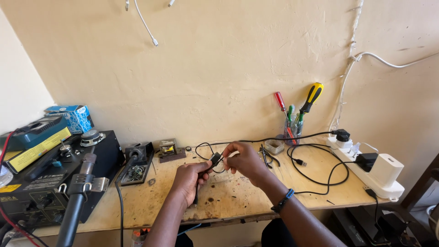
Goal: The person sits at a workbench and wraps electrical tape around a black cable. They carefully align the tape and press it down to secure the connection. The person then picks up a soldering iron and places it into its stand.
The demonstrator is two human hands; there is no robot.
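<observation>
My left hand [188, 179] is closed around a thin dark tool or probe whose lower end points down at the wooden bench [238, 194]. Its fingers also touch a small black plug-like part [216, 158] on a black cable [274, 138]. My right hand [246, 160] pinches the same small part and cable from the right. A beaded bracelet sits on my right wrist. Both hands hover just above the bench, in the middle of the view.
A black soldering station [50, 183] with a handle holder stands at left, boxes behind it. A small transformer [168, 147] and a circuit board [133, 173] lie nearby. A cup of screwdrivers [292, 128], pliers [267, 157] and a white power strip [370, 171] with plugs sit at right.
</observation>
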